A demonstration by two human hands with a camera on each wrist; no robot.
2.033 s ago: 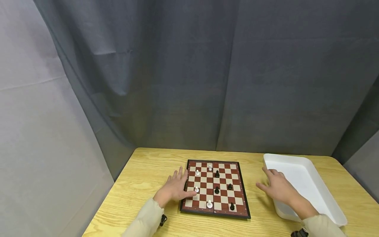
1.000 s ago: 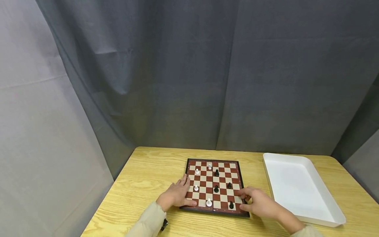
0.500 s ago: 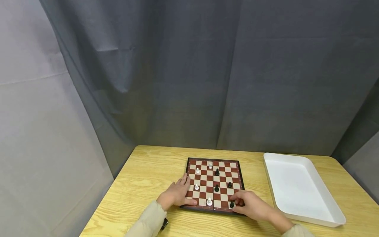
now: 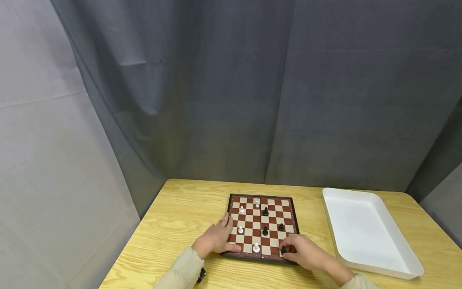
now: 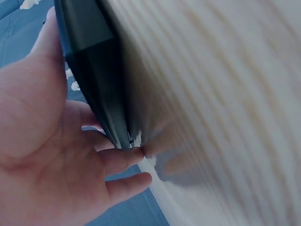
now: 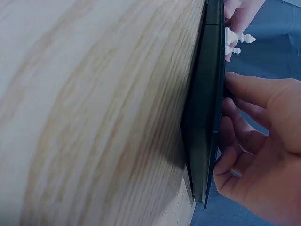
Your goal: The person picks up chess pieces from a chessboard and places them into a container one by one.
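One black chess piece (image 4: 284, 249) is pinched by right hand (image 4: 304, 251); chessboard (image 4: 254, 224) apparently steadied against sliding by straight-fingered left hand (image 4: 216, 239).

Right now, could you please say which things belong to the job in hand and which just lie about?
Seemingly in the job:
chessboard, touched by left grip
black piece in right grip
other black pieces
white pieces

Apparently just about:
white tray, untouched
wooden table
dark curtain

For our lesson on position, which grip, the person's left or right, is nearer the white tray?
Right: the right grip pinches a black piece at the right side of the chessboard, left of the white tray; the left grip rests farther left, at the chessboard's left edge.
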